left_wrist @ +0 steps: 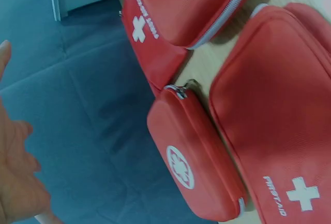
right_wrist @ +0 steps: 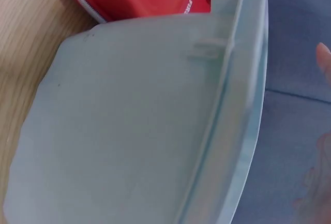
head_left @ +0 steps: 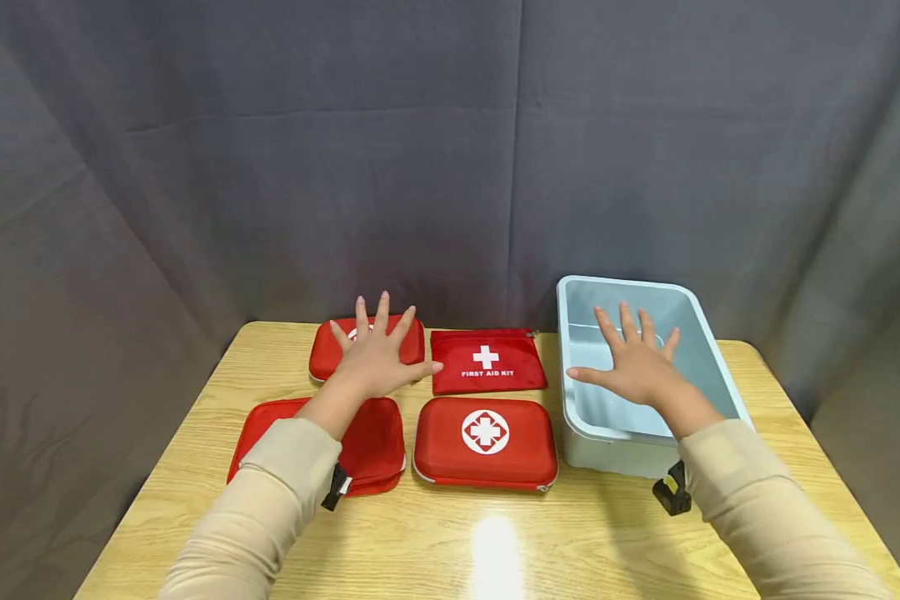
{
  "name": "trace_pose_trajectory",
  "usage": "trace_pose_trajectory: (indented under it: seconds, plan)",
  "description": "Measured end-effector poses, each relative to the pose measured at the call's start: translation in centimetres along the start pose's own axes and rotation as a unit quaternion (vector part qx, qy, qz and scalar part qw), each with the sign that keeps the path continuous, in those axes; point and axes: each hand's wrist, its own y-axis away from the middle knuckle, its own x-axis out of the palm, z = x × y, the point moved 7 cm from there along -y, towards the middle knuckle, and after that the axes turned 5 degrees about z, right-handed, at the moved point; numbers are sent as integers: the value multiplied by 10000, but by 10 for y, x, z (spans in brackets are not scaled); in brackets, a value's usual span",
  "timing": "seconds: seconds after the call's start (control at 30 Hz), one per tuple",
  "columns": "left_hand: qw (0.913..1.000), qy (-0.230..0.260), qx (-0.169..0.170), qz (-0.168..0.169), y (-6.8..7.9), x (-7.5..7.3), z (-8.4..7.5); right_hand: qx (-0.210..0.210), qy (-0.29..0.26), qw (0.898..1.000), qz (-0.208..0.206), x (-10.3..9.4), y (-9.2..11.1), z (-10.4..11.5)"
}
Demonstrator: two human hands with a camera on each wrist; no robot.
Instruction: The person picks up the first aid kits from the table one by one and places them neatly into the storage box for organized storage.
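My left hand (head_left: 372,360) is held with fingers spread over a red hard zip case (head_left: 326,354) at the back left, overlapping it in the head view. My right hand (head_left: 637,364), also spread and holding nothing, is over the pale blue plastic bin (head_left: 588,433). A flat red pouch (head_left: 450,367) marked "FIRST AID KIT" lies between them at the back. In front of it sits another red hard case (head_left: 446,442) with a white cross emblem. A red soft case (head_left: 378,437) lies under my left forearm in the head view; its white cross shows in the left wrist view.
All these things stand on a light wooden table (head_left: 405,542). A grey curtain (head_left: 390,167) hangs behind and along the sides. The bin takes up the table's right part, its tall rim upward. Black wrist cameras (head_left: 672,492) hang below the cuffs.
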Motion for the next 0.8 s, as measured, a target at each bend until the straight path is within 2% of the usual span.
trace_pose_trajectory:
  seconds: [0.33, 0.8]
  plan:
    - [9997, 161, -154, 133, 6, 11, 24, 28, -160, 9996, 238, 7, 9, -17]
    - [9979, 321, -499, 266, 23, 26, 63, 229, -210, 9992, 270, 13, 28, -53]
